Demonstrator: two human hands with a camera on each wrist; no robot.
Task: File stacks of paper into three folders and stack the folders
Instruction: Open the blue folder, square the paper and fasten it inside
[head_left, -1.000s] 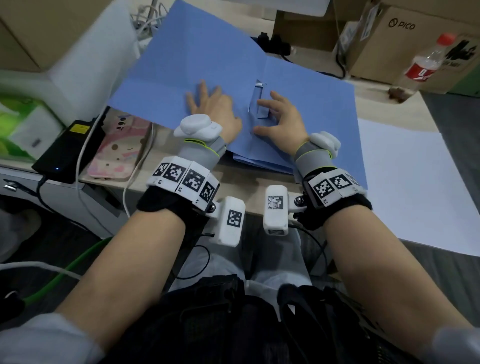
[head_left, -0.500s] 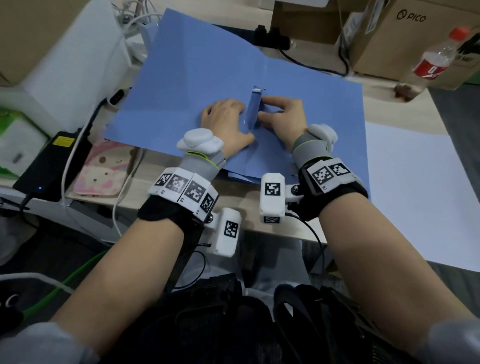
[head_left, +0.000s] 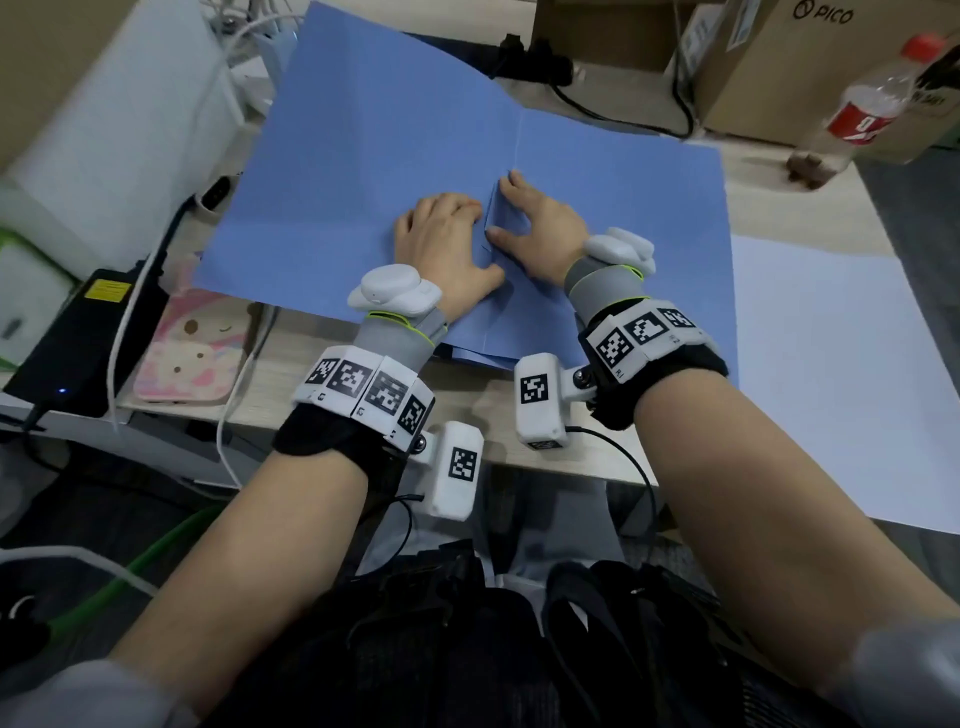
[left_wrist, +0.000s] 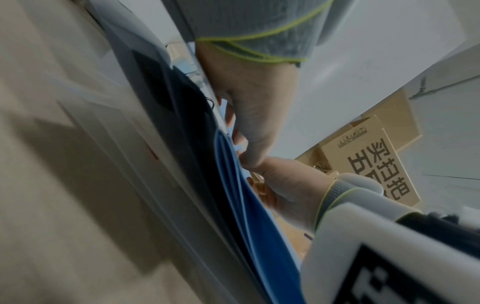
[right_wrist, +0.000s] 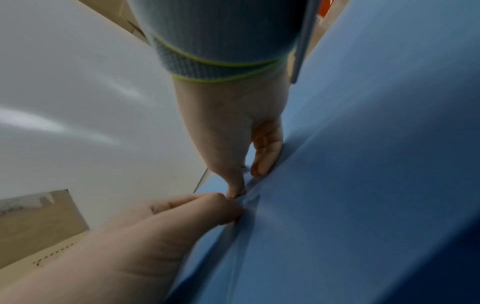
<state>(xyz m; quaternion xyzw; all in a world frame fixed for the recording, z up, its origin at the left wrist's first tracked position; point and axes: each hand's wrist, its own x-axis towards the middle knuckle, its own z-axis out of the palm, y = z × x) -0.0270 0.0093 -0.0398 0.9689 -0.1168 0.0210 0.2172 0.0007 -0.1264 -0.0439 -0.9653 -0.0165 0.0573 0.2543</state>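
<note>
A blue folder lies open on the desk, with more blue folder edges under its near side. Both hands meet at a small blue flap on the spine crease. My left hand is curled against the flap's left side, and in the right wrist view its fingertips pinch the fold. My right hand straddles the flap, index finger along its far edge and thumb at its near end, pressing down with straight fingers. A large white paper sheet lies to the right.
Cardboard boxes and a plastic bottle stand at the back right. A black power brick, a pink-cased phone and white cables crowd the left. The desk's near edge runs just below my wrists.
Both hands have drawn together at the spine. The flap stood upright between them half a second ago and now leans down to the right under my right hand.
</note>
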